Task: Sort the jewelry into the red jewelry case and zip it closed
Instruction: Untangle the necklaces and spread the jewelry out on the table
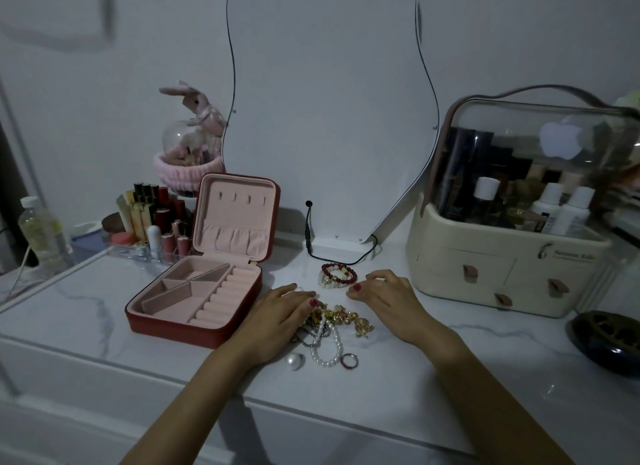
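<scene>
The red jewelry case [162, 326] lies open on the marble top, its pink lining and compartments empty, lid upright. To its right sits a tangled pile of jewelry [334, 320]: gold pieces, a white pearl bracelet [325, 350], a dark ring [348, 360] and a loose pearl [294, 360]. Red and white bead bracelets [338, 275] are stacked behind the pile. My left hand [280, 320] rests palm down at the pile's left edge, its fingertips touching the jewelry. My right hand [384, 300] hovers at the pile's right with fingers loosely curled, holding nothing.
A cream cosmetics organizer [502, 267] with a clear lid stands at the right. A wavy mirror [329, 118] and its black cable [332, 256] are behind the jewelry. Lipsticks in a clear tray [152, 222], a bottle [41, 232] and a dark dish [609, 340] flank the area.
</scene>
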